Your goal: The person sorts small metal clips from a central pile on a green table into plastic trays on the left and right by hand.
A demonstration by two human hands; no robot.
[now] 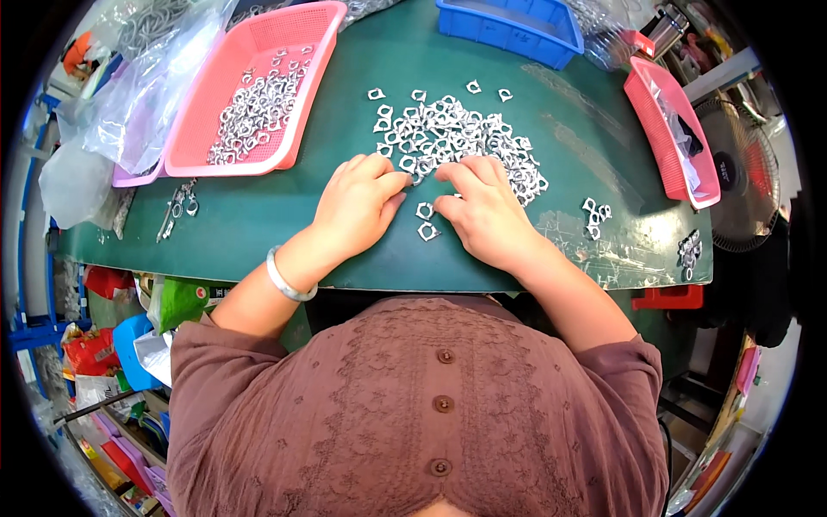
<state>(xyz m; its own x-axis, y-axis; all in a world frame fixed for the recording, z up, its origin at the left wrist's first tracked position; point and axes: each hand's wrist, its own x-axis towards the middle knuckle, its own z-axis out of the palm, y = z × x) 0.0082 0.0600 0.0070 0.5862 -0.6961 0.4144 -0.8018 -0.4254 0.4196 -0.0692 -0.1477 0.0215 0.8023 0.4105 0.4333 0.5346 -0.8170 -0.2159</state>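
Note:
Both of my hands work at the near edge of a loose pile of small silver metal rings (457, 129) with pointed lugs. My left hand (357, 207), with a pale bangle on its wrist, has curled fingers; thumb and index finger come close around one metal ring (419, 179) at the pile's edge. On the other side of that ring is my right hand (491, 211), its thumb and index finger apart and its other fingers bent against the pile. Two separate rings (427, 231) lie on the table between my hands.
A pink basket (177, 146) holding more rings stands at the left beside clear plastic bags (142, 112). Toward the back is a blue bin (517, 34); a narrow pink basket (659, 129) and a fan (741, 172) are at the right. Small ring clusters (594, 217) lie on the green table (370, 267).

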